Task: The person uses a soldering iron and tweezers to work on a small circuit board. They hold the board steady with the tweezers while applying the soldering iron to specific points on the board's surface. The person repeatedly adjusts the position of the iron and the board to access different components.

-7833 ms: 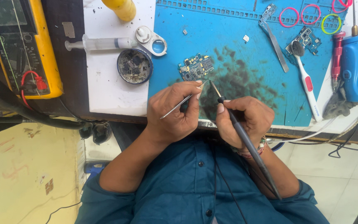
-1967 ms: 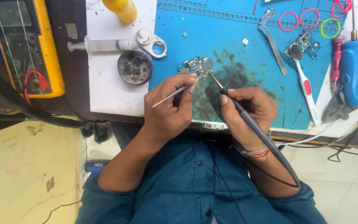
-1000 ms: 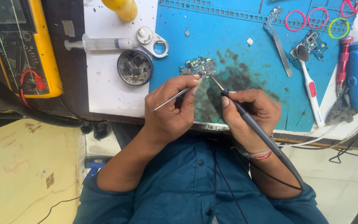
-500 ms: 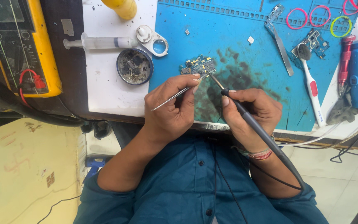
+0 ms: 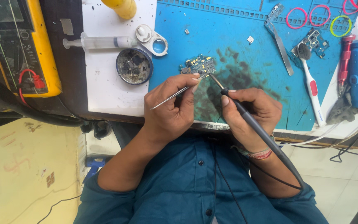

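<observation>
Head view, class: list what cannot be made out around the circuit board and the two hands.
- Tweezers tips: hidden by the left hand.
- Soldering iron tip's contact with the circuit board: too small.
- Yellow bottle: cut off by the top edge.

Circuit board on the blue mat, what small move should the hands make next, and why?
Probably ease the soldering iron tip down the last bit onto the circuit board. The right hand holds the iron aimed at the board's near edge, and the left hand has tweezers at the same spot. Whether the tip already touches cannot be told.
</observation>
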